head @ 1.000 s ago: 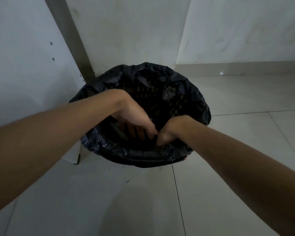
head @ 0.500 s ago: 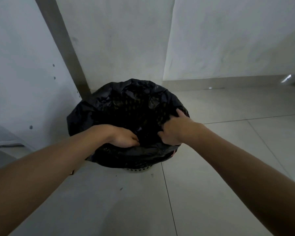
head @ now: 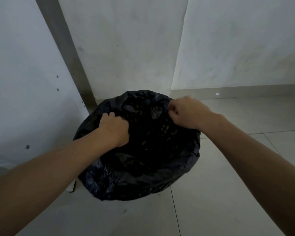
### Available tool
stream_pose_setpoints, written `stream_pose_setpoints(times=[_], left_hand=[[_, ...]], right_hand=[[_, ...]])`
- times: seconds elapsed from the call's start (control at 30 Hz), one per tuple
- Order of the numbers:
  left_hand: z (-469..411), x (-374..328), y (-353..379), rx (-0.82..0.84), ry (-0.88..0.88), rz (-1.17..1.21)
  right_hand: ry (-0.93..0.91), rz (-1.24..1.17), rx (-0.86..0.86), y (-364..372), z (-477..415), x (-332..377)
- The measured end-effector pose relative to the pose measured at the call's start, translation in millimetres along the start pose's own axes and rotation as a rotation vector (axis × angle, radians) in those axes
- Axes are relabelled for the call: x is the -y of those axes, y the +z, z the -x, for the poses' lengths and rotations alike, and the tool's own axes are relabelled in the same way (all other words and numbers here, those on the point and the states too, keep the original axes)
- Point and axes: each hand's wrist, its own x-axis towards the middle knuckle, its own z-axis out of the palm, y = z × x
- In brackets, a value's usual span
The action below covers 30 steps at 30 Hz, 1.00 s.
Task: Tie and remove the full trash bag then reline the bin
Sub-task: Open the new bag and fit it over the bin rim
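A black trash bag point(head: 140, 176) lines a round bin on the floor, its edge folded over the rim all around. The bin itself is almost fully hidden under the plastic; a perforated wall shows faintly through the bag's dark inside. My left hand point(head: 114, 129) is closed on the bag's edge at the left rim. My right hand point(head: 187, 113) pinches the bag's edge at the far right rim and is slightly blurred.
The bin stands in a corner. A white cabinet panel point(head: 24, 82) with small holes rises on the left, with white walls point(head: 126, 48) behind it. Pale floor tiles point(head: 228, 193) spread to the right and toward me.
Both hands moved from the near rim to the sides and far edge of the bag. The camera shifted, so the bin sits lower in view.
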Motion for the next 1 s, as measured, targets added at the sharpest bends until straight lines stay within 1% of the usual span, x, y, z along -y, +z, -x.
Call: stream_pose_setpoints(times=[0.03, 0.07, 0.1, 0.13, 0.17, 0.2, 0.23, 0.27, 0.3, 0.33, 0.37, 0.4, 0.47, 0.53, 0.57, 0.67, 0.7, 0.73, 0.8, 0.87, 0.93, 1.0], left_hand=[[-7, -2, -6, -0.15, -0.006, 0.074], [-17, -3, -12, -0.343, -0.001, 0.118], [-28, -1, -17, -0.508, 0.005, 0.16], [-40, 4, -21, -0.623, 0.009, 0.24], [-53, 11, -24, -0.655, -0.004, 0.357], [-66, 18, -27, -0.612, -0.036, 0.507], [-79, 26, -30, -0.493, -0.087, 0.671], [-92, 33, -31, -0.307, -0.138, 0.831], [-102, 38, -33, -0.103, -0.171, 0.963], [-110, 42, -34, 0.068, -0.184, 1.046], [-114, 44, -36, 0.187, -0.176, 1.078], [-119, 47, -36, 0.255, -0.154, 1.096], [-126, 52, -36, 0.338, -0.117, 1.171], [-128, 56, -35, 0.42, -0.089, 1.256], [-129, 58, -32, 0.45, -0.085, 1.284], [-130, 64, -22, 0.461, -0.112, 1.306], [-130, 66, -17, 0.446, -0.136, 1.308], [-130, 68, -11, 0.448, -0.16, 1.32], [-127, 73, -2, 0.542, -0.159, 1.4], [-123, 77, 5, 0.632, -0.137, 1.477], [-120, 80, 9, 0.622, -0.123, 1.492], [-116, 81, 10, 0.534, -0.144, 1.496]], right_hand=[[-0.012, -0.027, -0.1, 1, -10, -1], [-0.007, -0.085, -0.148, 3, -20, -4], [0.035, -0.178, -0.148, 6, -32, -7], [0.11, -0.309, -0.113, 9, -42, -13], [0.218, -0.475, -0.038, 12, -50, -20], [0.359, -0.699, 0.067, 17, -55, -26], [0.517, -0.961, 0.196, 22, -59, -32], [0.661, -1.157, 0.317, 27, -61, -39], [0.741, -1.253, 0.423, 32, -62, -45], [0.752, -1.275, 0.511, 37, -63, -49], [0.734, -1.27, 0.569, 44, -64, -52], [0.71, -1.245, 0.613, 48, -66, -54], [0.726, -1.205, 0.652, 51, -69, -58], [0.752, -1.181, 0.642, 51, -71, -63], [0.758, -1.224, 0.598, 51, -72, -64], [0.763, -1.545, 0.284, 56, -77, -69], [0.747, -1.628, 0.226, 57, -77, -72], [0.725, -1.671, 0.218, 59, -75, -75], [0.703, -1.675, 0.256, 64, -68, -81], [0.724, -1.624, 0.261, 68, -62, -84], [0.714, -1.572, 0.227, 71, -58, -80], [0.653, -1.469, 0.122, 74, -57, -77]])
